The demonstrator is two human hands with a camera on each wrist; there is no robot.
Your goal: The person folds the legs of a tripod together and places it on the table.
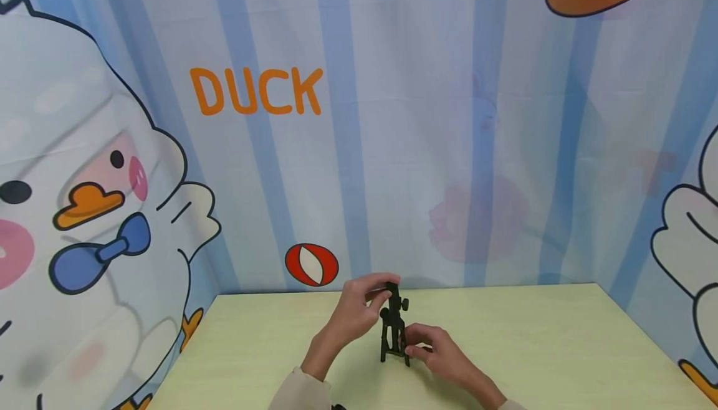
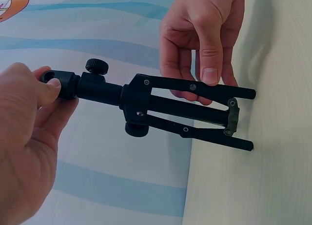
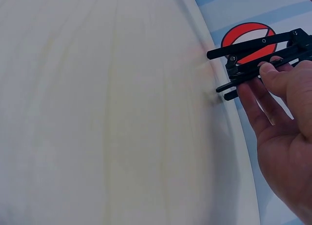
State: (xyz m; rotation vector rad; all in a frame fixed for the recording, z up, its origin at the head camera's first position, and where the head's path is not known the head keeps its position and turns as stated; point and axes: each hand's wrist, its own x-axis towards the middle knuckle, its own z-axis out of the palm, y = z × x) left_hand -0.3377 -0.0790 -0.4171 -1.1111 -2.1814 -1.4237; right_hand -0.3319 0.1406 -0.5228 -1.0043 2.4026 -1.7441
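A small black tripod (image 1: 394,329) stands roughly upright above the table, its legs folded partly inward. My left hand (image 1: 359,310) grips its top end; in the left wrist view the thumb (image 2: 48,91) and fingers close round the head of the tripod. Lower down, my right hand (image 1: 440,351) pinches one leg between thumb and fingers, which the right wrist view shows close up at the leg (image 3: 278,64). Two round knobs (image 2: 96,66) stick out from the tripod's column. Whether the feet touch the table cannot be told.
A pale yellow table (image 1: 533,335) lies under the hands. Behind it hangs a light blue striped curtain (image 1: 404,148) printed with ducks, a red and white ball and the word DUCK. A small dark object (image 1: 338,407) shows at the bottom edge by the left sleeve.
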